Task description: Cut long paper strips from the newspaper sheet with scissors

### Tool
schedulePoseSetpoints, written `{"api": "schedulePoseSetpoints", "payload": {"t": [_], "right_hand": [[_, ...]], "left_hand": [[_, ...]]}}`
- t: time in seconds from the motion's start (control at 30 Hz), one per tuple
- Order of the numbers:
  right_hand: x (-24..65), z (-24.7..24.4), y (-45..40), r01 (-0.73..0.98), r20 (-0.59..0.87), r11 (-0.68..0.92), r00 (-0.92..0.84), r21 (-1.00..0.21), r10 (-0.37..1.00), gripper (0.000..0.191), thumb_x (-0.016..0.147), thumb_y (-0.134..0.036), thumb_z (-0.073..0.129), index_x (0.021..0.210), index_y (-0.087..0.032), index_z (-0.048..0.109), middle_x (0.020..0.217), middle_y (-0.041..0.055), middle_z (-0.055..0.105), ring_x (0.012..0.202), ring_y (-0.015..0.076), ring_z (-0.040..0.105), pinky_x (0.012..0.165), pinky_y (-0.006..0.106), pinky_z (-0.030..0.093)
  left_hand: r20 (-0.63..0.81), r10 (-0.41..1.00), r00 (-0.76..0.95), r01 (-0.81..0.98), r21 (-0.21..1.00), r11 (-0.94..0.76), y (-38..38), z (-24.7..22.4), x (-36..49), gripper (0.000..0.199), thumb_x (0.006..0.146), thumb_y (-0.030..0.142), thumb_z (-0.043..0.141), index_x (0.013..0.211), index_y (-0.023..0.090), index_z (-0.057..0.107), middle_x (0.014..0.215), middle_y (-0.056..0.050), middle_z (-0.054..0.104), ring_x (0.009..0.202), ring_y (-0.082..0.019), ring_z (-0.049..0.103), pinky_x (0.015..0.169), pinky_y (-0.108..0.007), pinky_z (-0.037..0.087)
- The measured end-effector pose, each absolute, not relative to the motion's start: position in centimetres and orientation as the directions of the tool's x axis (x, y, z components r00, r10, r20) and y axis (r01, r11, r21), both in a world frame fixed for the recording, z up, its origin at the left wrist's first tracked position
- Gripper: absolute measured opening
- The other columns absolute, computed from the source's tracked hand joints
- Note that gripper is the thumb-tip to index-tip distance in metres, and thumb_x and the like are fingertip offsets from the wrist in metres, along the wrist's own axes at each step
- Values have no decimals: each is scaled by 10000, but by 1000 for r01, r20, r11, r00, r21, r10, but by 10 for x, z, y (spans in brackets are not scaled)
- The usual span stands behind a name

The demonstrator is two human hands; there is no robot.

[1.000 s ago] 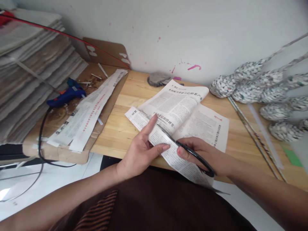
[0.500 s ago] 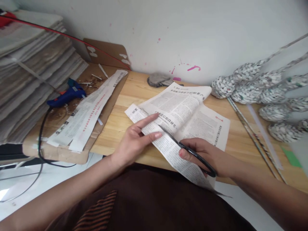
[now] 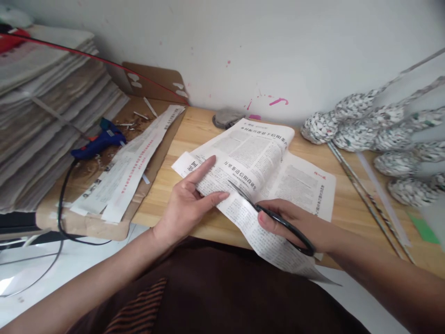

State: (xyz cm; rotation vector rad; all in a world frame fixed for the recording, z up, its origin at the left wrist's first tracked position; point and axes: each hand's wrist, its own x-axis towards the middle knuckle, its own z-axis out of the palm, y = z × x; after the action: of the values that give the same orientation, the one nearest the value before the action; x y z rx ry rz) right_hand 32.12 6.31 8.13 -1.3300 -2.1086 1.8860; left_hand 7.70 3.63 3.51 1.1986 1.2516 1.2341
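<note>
A printed newspaper sheet lies folded on the wooden tabletop, its near part hanging over the front edge against my dark apron. My left hand holds the near left side of the sheet, index finger stretched along the top and thumb pressing the paper; its other fingers are hidden beneath. In my right hand are black-handled scissors, thumb and fingers in the handles. The blades sit on the newspaper along a cut line, pointing toward my left thumb. A long strip is partly separated on the near side.
Cut newspaper strips and a blue glue gun lie on cardboard at left, by a tied stack of newspapers. Woven paper pieces, thin rods and a green card are at right. A grey cloth-like item sits near the wall.
My left hand has shifted slightly left along the sheet, uncovering more of the headline. The newspaper has moved a little left; the scissors stay at nearly the same spot.
</note>
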Motion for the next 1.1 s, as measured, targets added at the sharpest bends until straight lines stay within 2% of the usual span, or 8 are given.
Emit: {"api": "schedulePoseSetpoints", "payload": {"t": [0.3, 0.5, 0.7, 0.93, 1.1], "right_hand": [[323, 81, 61, 545, -550, -197, -621, -815, 559, 491, 885, -649, 644, 762, -191, 517, 703, -38, 410, 642, 124, 365, 570, 263, 279], [325, 75, 65, 553, -587, -253, -590, -794, 555, 477, 825, -620, 729, 768, -187, 538, 706, -46, 396, 652, 122, 360, 569, 258, 279], [327, 71, 64, 565, -574, -218, -591, -796, 567, 429, 854, -570, 726, 764, -190, 548, 693, -53, 379, 637, 116, 338, 563, 262, 270], [312, 85, 66, 574, -520, -119, -610, -810, 598, 459, 870, -654, 657, 865, -195, 664, 743, 3, 558, 710, 174, 497, 654, 304, 431], [312, 81, 67, 562, -535, -157, -607, -812, 587, 490, 862, -667, 661, 913, -181, 685, 764, 15, 589, 716, 177, 521, 645, 301, 442]], "left_hand": [[-7, 999, -46, -2, 1000, 7, 37, 34, 77, 810, 759, 302, 846, 1493, 236, 508, 1582, -79, 478, 1487, -328, 382, 1216, -472, 356], [-32, 999, -29, -20, 999, 31, 37, 29, 75, 829, 756, 301, 850, 1503, 240, 495, 1577, -85, 484, 1454, -328, 436, 1211, -474, 362], [-70, 998, -4, -66, 995, 69, 34, 29, 76, 826, 761, 297, 855, 1503, 257, 494, 1554, -79, 515, 1458, -333, 429, 1236, -528, 308], [-4, 1000, 14, -32, 999, 4, 28, 34, 81, 809, 771, 304, 853, 1495, 242, 498, 1572, -62, 492, 1485, -320, 387, 1259, -530, 262], [-16, 1000, 8, -13, 1000, 16, 30, 33, 78, 829, 754, 316, 868, 1494, 238, 502, 1566, -58, 500, 1479, -316, 398, 1265, -492, 269]]}}
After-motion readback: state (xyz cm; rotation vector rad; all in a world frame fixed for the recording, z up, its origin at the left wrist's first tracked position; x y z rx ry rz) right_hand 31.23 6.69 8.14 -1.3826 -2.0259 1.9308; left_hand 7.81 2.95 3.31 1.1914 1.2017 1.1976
